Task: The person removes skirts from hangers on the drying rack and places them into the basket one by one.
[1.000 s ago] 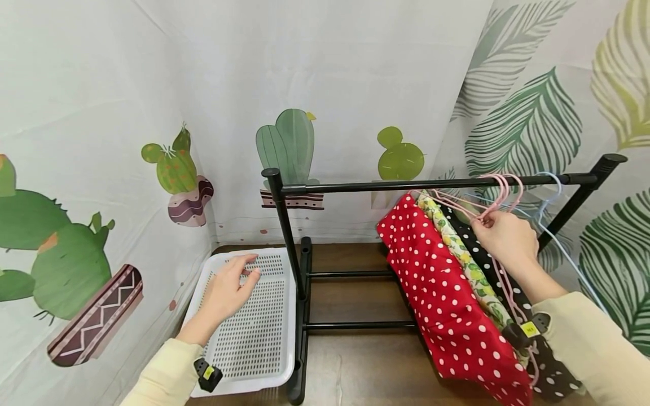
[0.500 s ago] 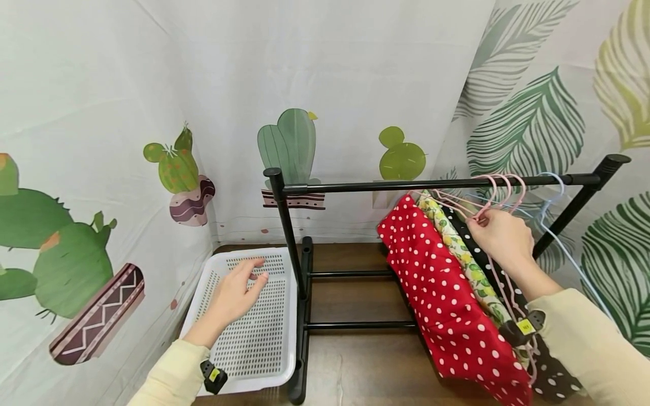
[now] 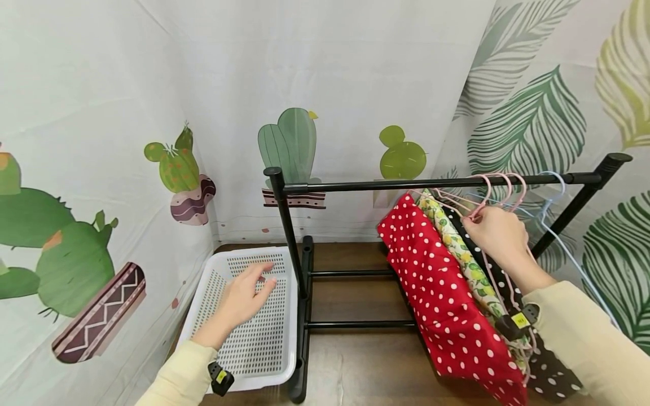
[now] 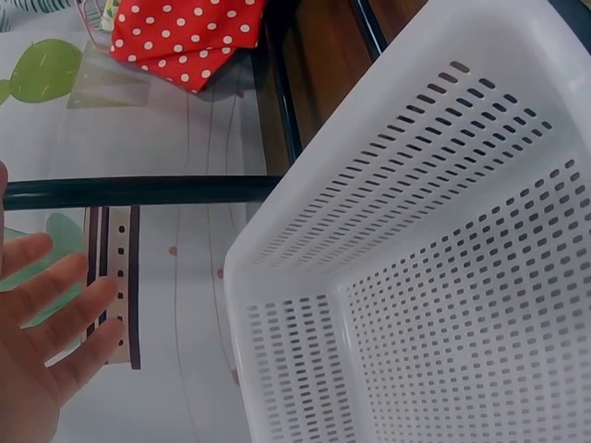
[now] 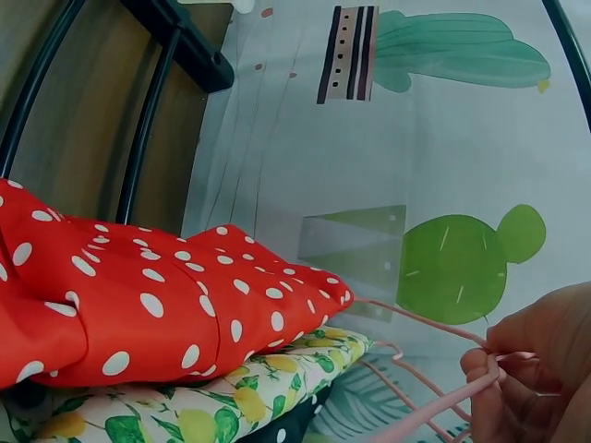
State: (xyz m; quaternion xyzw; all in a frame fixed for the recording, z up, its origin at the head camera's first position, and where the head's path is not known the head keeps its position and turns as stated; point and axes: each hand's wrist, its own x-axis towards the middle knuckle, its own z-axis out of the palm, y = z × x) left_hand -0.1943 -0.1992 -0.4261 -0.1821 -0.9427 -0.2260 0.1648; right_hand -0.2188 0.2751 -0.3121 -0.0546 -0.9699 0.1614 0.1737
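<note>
We see a person's right hand (image 3: 497,234) just under the top bar (image 3: 376,185) of a black rack (image 3: 286,225), with thumb and finger pinching a pink hanger (image 3: 489,190) below its hook. That hook sits over the bar, and two more pink hooks (image 3: 509,190) sit just beside it. In the right wrist view, we see a pink wire go from the pinching fingers to the top corner of a red cloth with white dots (image 3: 447,293). The red cloth hangs down at a slant. Right behind it we see a lemon cloth (image 3: 467,262), and then a black cloth with white dots (image 3: 554,372). A light blue hanger (image 3: 545,207) is on the bar too, nearer the right end. The left hand (image 3: 244,296) is by a white basket (image 3: 259,344) full of little holes, and the left wrist view shows us that the two are apart. Its fingers (image 4: 69,318) are a bit bent and spread, with gaps between them. The basket stands on the brown desk (image 3: 350,366), just left of the rack. Behind it all we see a white curtain (image 3: 355,73) with cactus pictures, and big leaf pictures (image 3: 528,124) on the right.
</note>
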